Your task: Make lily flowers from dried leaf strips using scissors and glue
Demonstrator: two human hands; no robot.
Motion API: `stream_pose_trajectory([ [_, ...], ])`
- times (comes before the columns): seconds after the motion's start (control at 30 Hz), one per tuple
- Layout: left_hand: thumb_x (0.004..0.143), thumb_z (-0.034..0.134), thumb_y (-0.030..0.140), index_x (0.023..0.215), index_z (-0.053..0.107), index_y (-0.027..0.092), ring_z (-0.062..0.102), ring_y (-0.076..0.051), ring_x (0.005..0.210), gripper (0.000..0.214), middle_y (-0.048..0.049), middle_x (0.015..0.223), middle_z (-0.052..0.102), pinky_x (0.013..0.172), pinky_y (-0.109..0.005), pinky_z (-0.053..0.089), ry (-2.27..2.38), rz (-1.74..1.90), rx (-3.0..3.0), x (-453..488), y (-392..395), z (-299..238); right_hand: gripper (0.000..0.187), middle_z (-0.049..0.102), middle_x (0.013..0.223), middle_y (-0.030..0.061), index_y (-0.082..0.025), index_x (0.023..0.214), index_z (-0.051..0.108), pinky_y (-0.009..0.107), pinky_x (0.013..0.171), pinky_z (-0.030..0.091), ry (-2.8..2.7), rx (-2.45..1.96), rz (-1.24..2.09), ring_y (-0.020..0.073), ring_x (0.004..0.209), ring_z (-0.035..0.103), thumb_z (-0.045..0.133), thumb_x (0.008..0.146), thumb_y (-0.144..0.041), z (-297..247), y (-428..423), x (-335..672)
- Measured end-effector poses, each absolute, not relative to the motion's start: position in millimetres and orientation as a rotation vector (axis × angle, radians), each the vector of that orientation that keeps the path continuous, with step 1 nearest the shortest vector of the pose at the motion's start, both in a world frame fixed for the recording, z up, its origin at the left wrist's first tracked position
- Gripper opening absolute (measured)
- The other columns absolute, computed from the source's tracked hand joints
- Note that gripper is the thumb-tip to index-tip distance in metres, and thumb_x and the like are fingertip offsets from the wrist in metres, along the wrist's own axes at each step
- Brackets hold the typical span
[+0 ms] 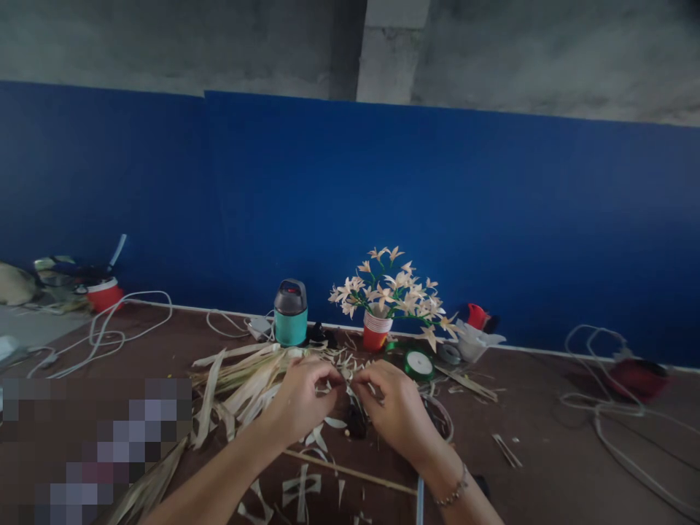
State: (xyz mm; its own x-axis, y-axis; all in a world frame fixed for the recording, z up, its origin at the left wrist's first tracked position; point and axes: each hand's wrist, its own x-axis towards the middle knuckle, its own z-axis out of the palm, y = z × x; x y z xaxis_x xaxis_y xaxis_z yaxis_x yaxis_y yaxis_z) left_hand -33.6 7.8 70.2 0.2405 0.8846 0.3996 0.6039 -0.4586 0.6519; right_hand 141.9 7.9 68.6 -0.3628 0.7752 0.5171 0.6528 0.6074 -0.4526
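Close together over the middle of the brown table (539, 467), my left hand (306, 394) and my right hand (394, 405) have thumb and fingers pinched. A small pale bit shows between the fingertips, too small to name. Dry, straw-coloured husk strips (246, 397) are heaped beside and behind my left hand. Cut husk pieces (302, 487) and a thin stick (350, 468) lie below the hands. Just behind my right hand stands a spool of green ribbon (418, 364). Pale flowers on green stems (402, 288) rise from stacked red and white paper cups (377, 332).
A turquoise container with a dark lid (291, 324) stands at the back. White cables (103, 332) run along the left, and more cable (607, 405) loops at the right. A blue panel (350, 189) borders the far edge. Small sticks (507, 450) lie to the right.
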Motion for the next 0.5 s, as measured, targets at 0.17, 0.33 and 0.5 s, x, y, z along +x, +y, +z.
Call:
stream_pose_trajectory([
  [0.17,0.072,0.057,0.013,0.069,0.066,0.019,0.060,-0.018,0.071,0.012,-0.0018,0.070,0.066,0.068,-0.029,0.042,1.371,1.095,2.150,-34.0,9.1,67.8,0.013,0.062,0.073,0.0028,-0.019,0.076,0.062,0.026,0.065,0.041,-2.124,-1.088,0.204,0.0168,0.071,0.055,0.052,0.082,-0.013,67.8,8.0,142.2],
  [0.33,0.069,0.055,0.009,0.065,0.064,0.018,0.059,-0.017,0.068,0.013,-0.0009,0.067,0.065,0.067,-0.028,0.042,1.361,1.112,2.170,-32.9,8.0,69.2,0.013,0.062,0.073,0.0024,-0.020,0.076,0.062,0.026,0.064,0.041,-2.113,-1.099,0.202,0.0167,0.071,0.055,0.052,0.082,-0.013,68.3,7.1,141.7],
  [0.5,0.068,0.053,0.009,0.064,0.063,0.017,0.059,-0.016,0.067,0.013,-0.0004,0.066,0.064,0.064,-0.026,0.042,1.326,1.121,2.054,-32.3,9.4,69.4,0.013,0.062,0.071,0.0020,-0.020,0.075,0.062,0.026,0.064,0.041,-2.090,-1.103,0.197,0.0163,0.070,0.055,0.053,0.082,-0.014,69.6,6.4,140.9],
])
